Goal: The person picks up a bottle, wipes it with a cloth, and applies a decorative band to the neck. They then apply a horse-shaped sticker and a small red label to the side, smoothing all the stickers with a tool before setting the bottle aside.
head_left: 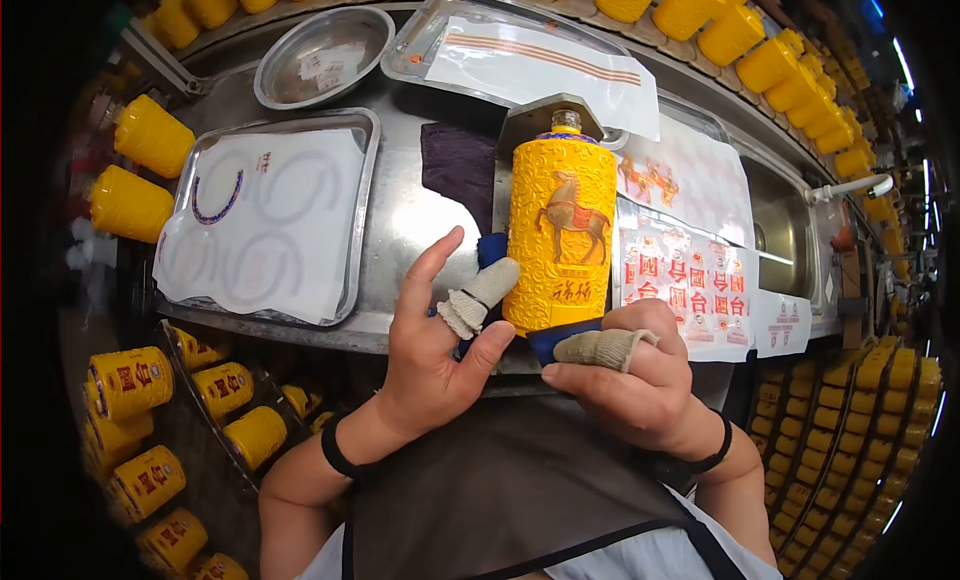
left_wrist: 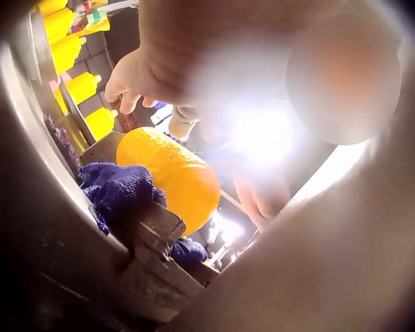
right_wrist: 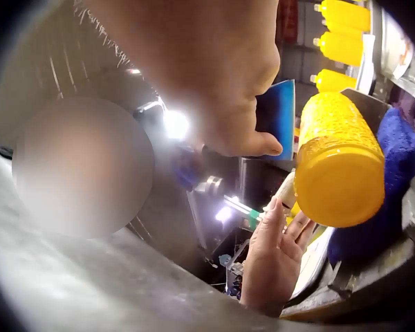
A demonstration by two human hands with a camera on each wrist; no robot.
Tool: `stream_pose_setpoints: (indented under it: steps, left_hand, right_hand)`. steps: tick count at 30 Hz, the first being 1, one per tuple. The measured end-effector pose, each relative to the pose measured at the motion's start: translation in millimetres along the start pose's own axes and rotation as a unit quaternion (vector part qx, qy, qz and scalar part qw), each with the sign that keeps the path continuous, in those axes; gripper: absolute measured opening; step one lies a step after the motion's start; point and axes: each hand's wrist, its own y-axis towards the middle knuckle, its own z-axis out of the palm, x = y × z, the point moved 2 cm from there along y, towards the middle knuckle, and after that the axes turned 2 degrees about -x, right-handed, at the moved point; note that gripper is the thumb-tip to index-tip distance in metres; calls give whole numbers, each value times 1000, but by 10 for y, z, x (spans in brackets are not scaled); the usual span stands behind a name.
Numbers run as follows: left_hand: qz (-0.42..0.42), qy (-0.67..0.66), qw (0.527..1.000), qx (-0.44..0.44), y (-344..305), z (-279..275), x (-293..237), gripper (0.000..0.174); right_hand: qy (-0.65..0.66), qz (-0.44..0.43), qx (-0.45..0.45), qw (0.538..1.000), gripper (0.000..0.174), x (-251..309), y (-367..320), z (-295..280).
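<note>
A yellow embossed bottle [head_left: 560, 250] with a brown horse picture and dark lettering lies in a metal cradle [head_left: 522, 130] padded with blue towel [left_wrist: 121, 194]. My left hand [head_left: 425, 365] is at the bottle's lower left, its fingers extended. Its finger in a knitted cloth sleeve [head_left: 478, 298] reaches the bottle's side. My right hand [head_left: 645, 380], with a similar sleeve on one finger, pinches a flat blue scraper [right_wrist: 285, 114] beside the bottle's base. In the right wrist view the scraper stands between thumb and fingers, close to the bottle.
A tray with white decal paper [head_left: 265, 220] is at left, a round metal pan [head_left: 325, 60] behind it. Red-printed decal sheets [head_left: 690, 280] lie right of the bottle, near a sink [head_left: 785, 235]. Purple cloth [head_left: 458, 170] lies behind. Yellow bottles [head_left: 155, 175] line the surrounding shelves.
</note>
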Motion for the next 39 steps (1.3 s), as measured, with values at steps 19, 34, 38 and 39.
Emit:
stream_pose_setpoints:
  steps: [19, 34, 38, 39]
  left_hand:
    - [62, 111, 987, 96, 259, 462, -94, 117]
    - [-82, -103, 979, 158, 439, 26, 174, 118]
    - [-81, -117, 990, 0, 926, -145, 233, 67]
    - [-85, -140, 986, -15, 1092, -191, 222, 58]
  right_hand:
    - [284, 470, -165, 819, 28, -263, -397, -23]
    - [365, 547, -141, 740, 16, -893, -432, -267]
    - [362, 541, -150, 744, 18, -931, -267, -394]
    - [357, 542, -146, 747, 18, -917, -208, -441]
